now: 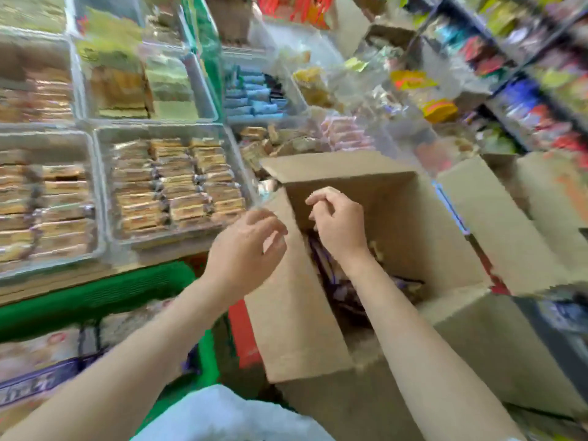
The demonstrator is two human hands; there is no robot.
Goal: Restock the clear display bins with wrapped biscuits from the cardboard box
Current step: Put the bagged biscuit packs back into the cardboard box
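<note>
Shop shelves of blurred colourful packets surround the scene. Both hands hover with loosely curled fingers holding nothing: the left grip (251,240) beside the open brown cardboard box (413,218), the right grip (337,218) above the purple-wrapped biscuits (337,281) deep inside. Left of the grips, the clear plastic display bin (105,186) looks nearly full, so little seems left; the raised box flap (292,300) stands between.

Motion blur smears the shelf goods (525,74) at far right; labels unreadable. The cardboard box (413,218) hides most of its wrapped contents (343,288) behind its walls and the right forearm. The left clear bin (47,202) is cut off by the frame edge.
</note>
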